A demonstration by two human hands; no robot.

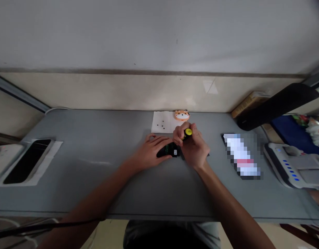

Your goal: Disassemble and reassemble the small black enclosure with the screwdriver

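A flat black device point(167, 150) with green marks and a small white label lies on the grey desk. My left hand point(149, 151) grips its left end, fingers along the far side and thumb along the near side. Above the device's right part, my right hand point(192, 145) is closed in a fist round a screwdriver point(188, 131) held upright, its yellow handle end showing. The screwdriver's tip and the spot beneath are hidden by the fist. Just behind the hands, a white sheet of paper point(157, 119) carries several tiny dark pieces, probably screws.
An orange animal-faced case point(182, 115) sits on the paper's right part. At right are a lit phone point(241, 155), a white charging dock point(286, 169), a black cylinder point(276, 107) and a box point(249, 103). A dark-screened phone point(28, 160) lies at left.
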